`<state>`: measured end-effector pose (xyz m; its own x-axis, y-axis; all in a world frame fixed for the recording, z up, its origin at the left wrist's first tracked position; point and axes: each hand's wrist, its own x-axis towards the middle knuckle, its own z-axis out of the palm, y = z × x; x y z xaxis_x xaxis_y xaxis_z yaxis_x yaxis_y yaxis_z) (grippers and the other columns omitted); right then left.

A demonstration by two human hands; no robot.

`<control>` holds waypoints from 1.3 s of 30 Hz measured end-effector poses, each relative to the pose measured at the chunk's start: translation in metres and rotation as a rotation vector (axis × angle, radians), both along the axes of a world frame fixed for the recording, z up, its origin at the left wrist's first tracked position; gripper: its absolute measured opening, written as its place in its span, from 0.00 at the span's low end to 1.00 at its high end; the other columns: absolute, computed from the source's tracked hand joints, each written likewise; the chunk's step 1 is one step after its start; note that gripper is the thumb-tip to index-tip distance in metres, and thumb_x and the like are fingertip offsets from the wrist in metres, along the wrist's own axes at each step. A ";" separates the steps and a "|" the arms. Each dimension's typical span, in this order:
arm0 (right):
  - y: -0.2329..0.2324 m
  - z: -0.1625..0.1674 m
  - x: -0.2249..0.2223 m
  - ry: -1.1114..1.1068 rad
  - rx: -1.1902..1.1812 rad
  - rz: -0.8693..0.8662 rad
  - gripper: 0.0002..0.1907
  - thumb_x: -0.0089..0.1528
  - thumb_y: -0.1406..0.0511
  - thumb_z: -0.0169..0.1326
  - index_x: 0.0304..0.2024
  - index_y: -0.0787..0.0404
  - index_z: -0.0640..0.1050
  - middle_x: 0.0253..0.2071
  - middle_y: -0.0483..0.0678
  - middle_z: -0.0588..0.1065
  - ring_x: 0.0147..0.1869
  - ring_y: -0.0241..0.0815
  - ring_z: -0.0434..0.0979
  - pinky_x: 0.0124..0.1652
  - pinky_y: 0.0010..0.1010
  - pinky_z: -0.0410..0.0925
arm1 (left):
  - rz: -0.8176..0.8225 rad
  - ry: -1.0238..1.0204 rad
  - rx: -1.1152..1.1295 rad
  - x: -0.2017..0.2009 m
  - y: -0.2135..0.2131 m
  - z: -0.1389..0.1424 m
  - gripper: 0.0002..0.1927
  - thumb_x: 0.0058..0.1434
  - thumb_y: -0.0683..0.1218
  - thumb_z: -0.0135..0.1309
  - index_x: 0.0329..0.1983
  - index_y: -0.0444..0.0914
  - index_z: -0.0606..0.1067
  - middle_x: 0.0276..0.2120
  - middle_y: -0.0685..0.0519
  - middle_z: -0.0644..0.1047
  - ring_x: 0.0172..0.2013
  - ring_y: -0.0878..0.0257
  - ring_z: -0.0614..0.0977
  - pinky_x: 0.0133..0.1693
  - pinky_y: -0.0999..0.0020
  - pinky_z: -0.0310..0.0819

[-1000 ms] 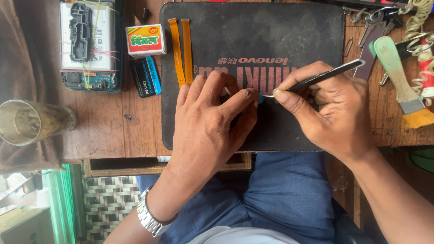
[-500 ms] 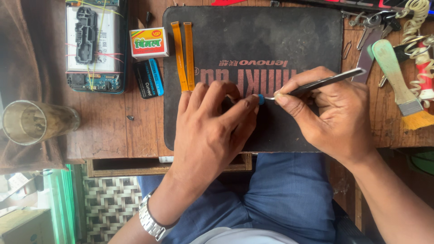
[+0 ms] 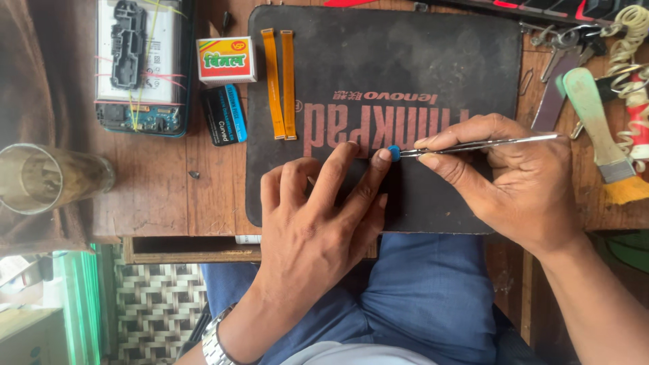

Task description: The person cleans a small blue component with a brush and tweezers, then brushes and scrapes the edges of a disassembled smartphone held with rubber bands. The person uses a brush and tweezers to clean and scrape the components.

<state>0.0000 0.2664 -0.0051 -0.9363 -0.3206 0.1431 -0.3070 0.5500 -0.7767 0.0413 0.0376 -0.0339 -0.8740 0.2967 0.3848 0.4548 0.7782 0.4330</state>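
The right hand [image 3: 520, 182] holds thin metal tweezers [image 3: 480, 144], thumb and forefinger pinched on the shaft about midway along. The tweezers lie almost level across the black mat [image 3: 405, 74], long axis running right to left, with the tips pointing left. At those tips sits a small blue part [image 3: 394, 153], on the mat just below its faded lettering. The tips seem closed on it, though the part is too small to be sure of the grip.

The left hand [image 3: 318, 223] lies flat on the mat, fingers spread and holding nothing. Its forefinger tip [image 3: 384, 156] touches or all but touches the blue part from the left side. So the part is caught between the two hands: the tweezers come at it from the right, the fingertip from the left, and the left hand is the nearer of the two in bare skin (the right reaches it only through the tool).

Higher on the mat, well clear of both hands, lie two orange flex strips [image 3: 280, 84], side by side. Left of the mat, on the wooden surface [image 3: 162, 196], are an opened phone [image 3: 138, 67], a small box [image 3: 226, 59] and a glass [image 3: 47, 179]. A brush [image 3: 598, 128] lies to the right.
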 end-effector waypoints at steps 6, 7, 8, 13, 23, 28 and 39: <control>0.000 -0.002 -0.001 0.029 0.006 0.004 0.05 0.67 0.71 0.61 0.44 0.65 0.79 0.41 0.49 0.82 0.42 0.34 0.84 0.43 0.21 0.78 | -0.004 -0.009 -0.005 0.001 -0.001 -0.004 0.26 0.64 0.53 0.61 0.67 0.48 0.76 0.57 0.54 0.72 0.48 0.56 0.73 0.52 0.56 0.65; 0.000 -0.002 -0.001 0.047 0.030 0.011 0.04 0.67 0.71 0.62 0.43 0.64 0.80 0.42 0.49 0.82 0.41 0.35 0.84 0.42 0.20 0.78 | -0.006 -0.010 -0.005 0.001 -0.001 -0.004 0.26 0.64 0.53 0.61 0.66 0.48 0.76 0.57 0.54 0.72 0.48 0.56 0.73 0.52 0.56 0.65; -0.001 -0.001 -0.002 0.067 0.053 0.018 0.03 0.67 0.72 0.62 0.42 0.64 0.80 0.42 0.50 0.81 0.41 0.35 0.84 0.41 0.19 0.78 | -0.006 -0.009 -0.005 0.000 0.000 -0.004 0.26 0.64 0.53 0.61 0.66 0.48 0.76 0.57 0.54 0.72 0.48 0.56 0.73 0.52 0.56 0.65; -0.006 0.004 -0.005 -0.043 0.101 -0.098 0.03 0.63 0.72 0.63 0.39 0.65 0.80 0.34 0.50 0.82 0.30 0.35 0.81 0.30 0.20 0.72 | -0.005 -0.008 -0.014 -0.001 0.000 -0.005 0.26 0.65 0.54 0.61 0.66 0.49 0.76 0.57 0.54 0.72 0.47 0.56 0.73 0.51 0.57 0.65; -0.006 0.003 -0.004 0.037 0.060 -0.027 0.07 0.66 0.72 0.64 0.45 0.66 0.79 0.36 0.50 0.82 0.34 0.33 0.83 0.34 0.19 0.74 | -0.005 0.000 -0.011 0.000 -0.001 -0.004 0.26 0.64 0.54 0.61 0.66 0.49 0.76 0.57 0.54 0.72 0.48 0.56 0.73 0.51 0.57 0.65; -0.004 0.001 -0.004 0.107 0.080 0.025 0.06 0.66 0.71 0.62 0.36 0.61 0.77 0.39 0.50 0.81 0.40 0.34 0.82 0.38 0.22 0.75 | -0.011 -0.013 -0.005 -0.001 -0.002 -0.005 0.25 0.65 0.54 0.61 0.66 0.49 0.76 0.57 0.55 0.72 0.48 0.57 0.73 0.51 0.58 0.65; -0.005 -0.002 -0.005 0.041 0.000 -0.025 0.06 0.69 0.71 0.60 0.47 0.66 0.77 0.40 0.50 0.81 0.42 0.34 0.85 0.44 0.22 0.78 | -0.008 -0.012 -0.021 -0.001 -0.002 -0.006 0.25 0.65 0.55 0.60 0.66 0.50 0.76 0.58 0.54 0.71 0.48 0.56 0.73 0.51 0.57 0.65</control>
<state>-0.0046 0.2617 -0.0071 -0.9373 -0.2975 0.1814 -0.3248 0.5576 -0.7639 0.0408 0.0353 -0.0403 -0.8760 0.3117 0.3682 0.4562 0.7834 0.4221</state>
